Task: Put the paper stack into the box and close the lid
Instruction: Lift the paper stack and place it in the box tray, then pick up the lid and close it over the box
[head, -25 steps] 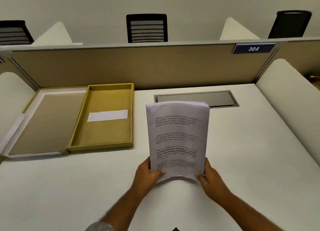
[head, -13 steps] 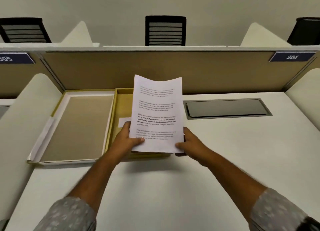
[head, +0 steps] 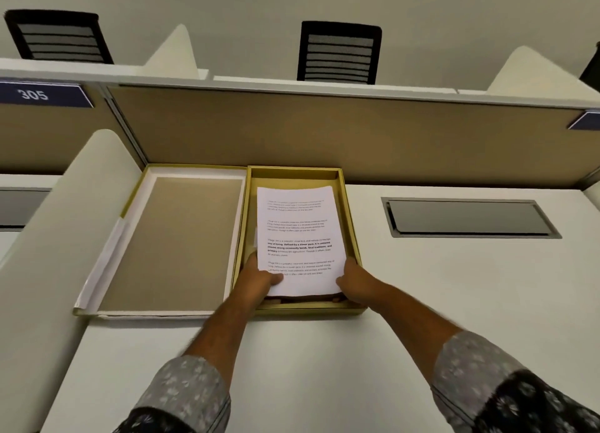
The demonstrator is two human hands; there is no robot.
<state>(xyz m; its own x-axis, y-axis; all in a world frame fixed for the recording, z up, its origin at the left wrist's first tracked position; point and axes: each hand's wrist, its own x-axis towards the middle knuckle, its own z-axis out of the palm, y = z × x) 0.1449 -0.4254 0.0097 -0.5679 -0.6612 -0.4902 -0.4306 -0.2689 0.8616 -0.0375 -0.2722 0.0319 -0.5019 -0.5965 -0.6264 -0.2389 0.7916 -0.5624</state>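
A white paper stack (head: pixel 297 237) with printed text lies low inside the mustard-yellow box (head: pixel 352 224) at the back of the desk. Its near end rests raised on my fingers. My left hand (head: pixel 259 278) grips the stack's near-left corner, thumb on top. My right hand (head: pixel 355 278) grips the near-right corner by the box's right wall. The box's lid (head: pixel 175 244) lies open flat to the left, hinged to the box, showing a tan lining with a white border.
A tan partition wall (head: pixel 292 130) stands right behind the box. A curved white side divider (head: pixel 65 221) runs along the left. A grey metal cable hatch (head: pixel 467 218) is set into the white desk (head: pixel 324 367) right of the box. Black chairs show beyond the partition.
Both hands carried the paper stack from above the desk's middle leftward and forward, then lowered it from upright into the box. The view turned left with them.
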